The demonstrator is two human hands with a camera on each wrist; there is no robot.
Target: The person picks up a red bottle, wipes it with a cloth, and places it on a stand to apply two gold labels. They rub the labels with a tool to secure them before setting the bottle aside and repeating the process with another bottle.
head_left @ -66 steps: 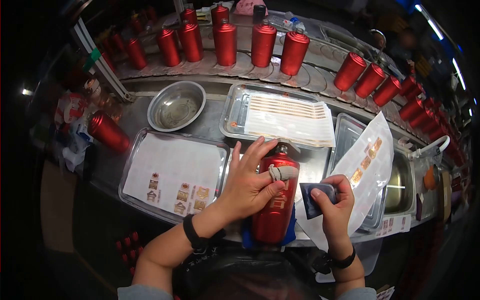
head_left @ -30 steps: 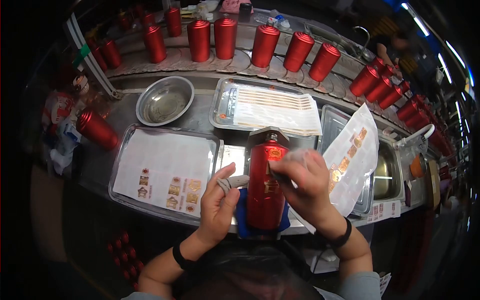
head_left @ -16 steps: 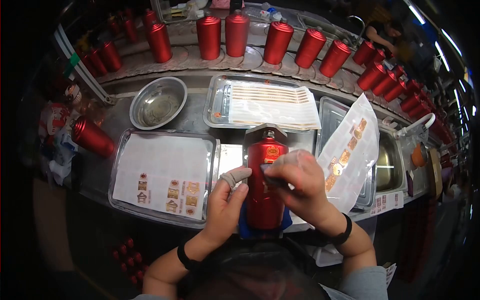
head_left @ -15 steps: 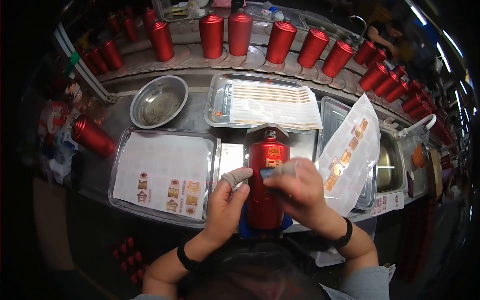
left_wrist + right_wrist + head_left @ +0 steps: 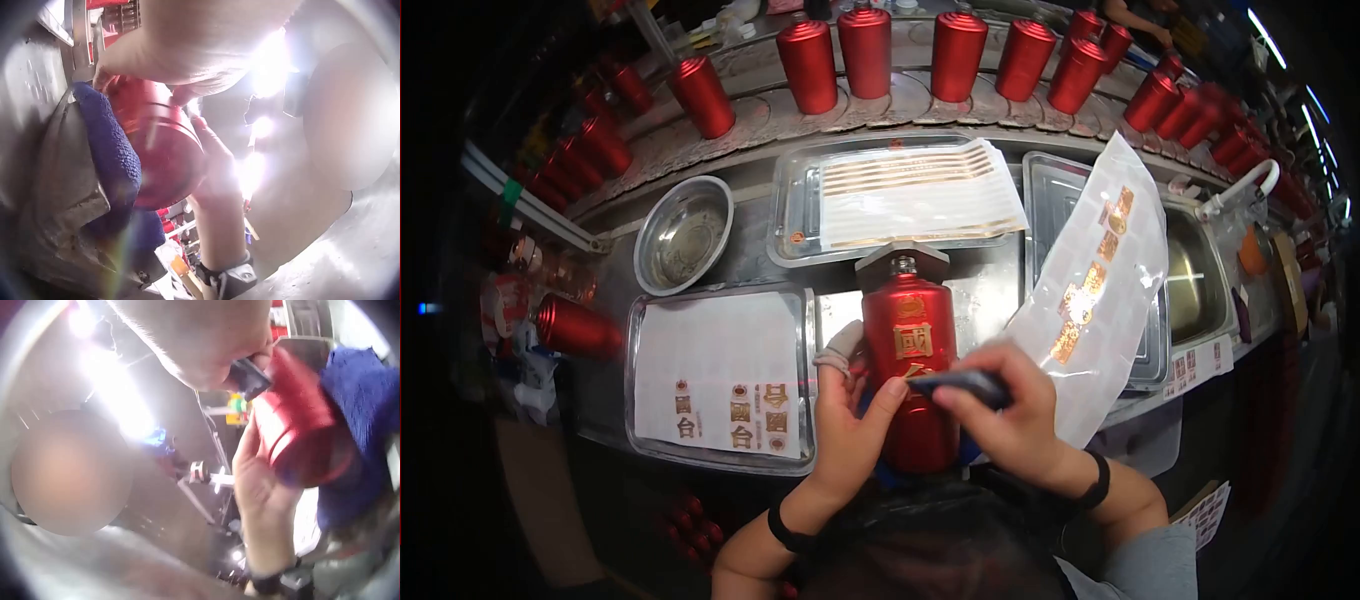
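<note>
A red bottle with gold characters lies on a blue cloth, its neck against a grey angled support. My left hand holds the bottle's left side, thumb on its front; a pale finger cover sits on one finger. Gripped in my right hand is a dark flat scraper, its tip at the lower gold character near my left thumb. The right wrist view shows the scraper close against the bottle.
A left tray bears a sheet of gold characters. Behind are a metal bowl and a tray of gold-striped sheets. A label sheet lies right, by a sink. Red bottles line a conveyor; another lies far left.
The scraper was first held off the bottle at the right, then rubbed the upper gold character. It is now lower, at the second one. My left hand moved from the front to the left side.
</note>
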